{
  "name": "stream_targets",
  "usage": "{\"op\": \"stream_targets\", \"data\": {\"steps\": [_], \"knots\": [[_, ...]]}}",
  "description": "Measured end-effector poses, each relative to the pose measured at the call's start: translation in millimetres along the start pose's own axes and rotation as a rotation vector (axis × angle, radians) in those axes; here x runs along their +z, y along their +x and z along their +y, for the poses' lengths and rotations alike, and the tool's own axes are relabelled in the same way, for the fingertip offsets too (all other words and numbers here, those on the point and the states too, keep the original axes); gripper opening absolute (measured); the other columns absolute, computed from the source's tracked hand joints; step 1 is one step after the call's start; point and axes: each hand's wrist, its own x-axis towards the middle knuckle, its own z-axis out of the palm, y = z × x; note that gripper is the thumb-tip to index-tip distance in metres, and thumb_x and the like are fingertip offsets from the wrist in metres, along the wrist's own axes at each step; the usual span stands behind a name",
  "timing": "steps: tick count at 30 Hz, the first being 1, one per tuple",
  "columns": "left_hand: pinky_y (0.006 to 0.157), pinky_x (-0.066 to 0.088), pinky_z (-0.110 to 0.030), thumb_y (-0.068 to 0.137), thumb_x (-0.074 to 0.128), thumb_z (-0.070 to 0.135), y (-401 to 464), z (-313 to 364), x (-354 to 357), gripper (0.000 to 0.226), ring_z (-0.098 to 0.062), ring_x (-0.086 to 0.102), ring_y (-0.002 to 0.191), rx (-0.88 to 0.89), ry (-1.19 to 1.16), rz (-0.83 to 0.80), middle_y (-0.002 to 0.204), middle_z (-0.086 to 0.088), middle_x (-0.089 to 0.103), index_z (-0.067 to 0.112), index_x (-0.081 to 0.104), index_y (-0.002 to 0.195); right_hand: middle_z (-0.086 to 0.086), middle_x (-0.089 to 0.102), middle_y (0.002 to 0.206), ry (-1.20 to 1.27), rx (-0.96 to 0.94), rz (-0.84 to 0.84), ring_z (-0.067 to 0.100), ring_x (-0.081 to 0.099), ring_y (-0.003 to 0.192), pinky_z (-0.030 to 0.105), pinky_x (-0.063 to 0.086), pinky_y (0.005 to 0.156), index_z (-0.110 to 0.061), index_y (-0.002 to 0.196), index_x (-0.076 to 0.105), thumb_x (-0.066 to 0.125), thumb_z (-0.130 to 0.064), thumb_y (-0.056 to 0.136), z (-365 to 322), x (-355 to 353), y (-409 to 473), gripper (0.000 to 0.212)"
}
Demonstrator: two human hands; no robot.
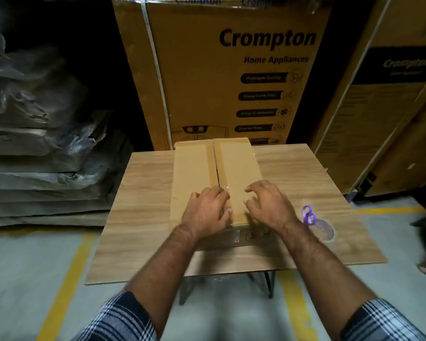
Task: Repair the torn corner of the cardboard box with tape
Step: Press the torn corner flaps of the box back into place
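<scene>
We see a dim storage room, walls hidden by stock. Grey floor [22, 262] with yellow painted lines [67, 279] running toward us on 2 sides and across behind. A wood-grain table [138, 217] stands in the middle on dark metal legs [269, 283]. Behind it, a tall brown carton [207, 77] printed "Crompton Home Appliances" with a white strap [158, 77] down its left part. A second Crompton carton [389, 107] at right, tilted in our wide view. At left, a stack of flat goods under crinkled grey plastic wrap [35, 143]. Dark gap between stack and carton. Blurred dark object at far right edge, we cannot tell what.
</scene>
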Motion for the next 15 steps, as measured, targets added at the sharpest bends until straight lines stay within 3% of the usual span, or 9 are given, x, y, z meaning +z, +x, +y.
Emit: {"op": "stream_targets", "data": {"steps": [5,10,15], "knots": [[0.103,0.042,-0.045,0.098,0.050,0.045,-8,1,37,0.044,-0.023,0.048,0.132,0.023,-0.013,-0.091,0.147,-0.003,0.050,0.021,0.052,0.135,0.006,0.063,0.128,-0.079,0.118,-0.085,0.029,0.058,0.119,0.040,0.051,0.096,-0.022,0.123,0.065,0.060,-0.033,0.092,23,30,-9,0.034],[0.088,0.041,-0.043,0.089,0.056,0.041,-15,-8,67,0.036,-0.025,0.057,0.119,0.039,-0.038,0.050,0.136,-0.002,0.059,0.022,0.060,0.119,0.004,0.069,0.112,-0.075,0.142,0.090,0.032,0.064,0.105,0.042,0.046,0.085,-0.023,0.111,0.068,0.059,-0.032,0.083,34,59,-18,0.031],[0.090,0.036,-0.043,0.089,0.055,0.044,-18,-11,89,0.035,-0.021,0.053,0.121,0.039,-0.059,0.183,0.136,0.001,0.059,0.024,0.059,0.117,0.006,0.065,0.113,0.006,0.113,0.215,0.032,0.059,0.107,0.043,0.048,0.085,-0.021,0.112,0.067,0.054,-0.036,0.084,38,74,-20,0.035]]}}
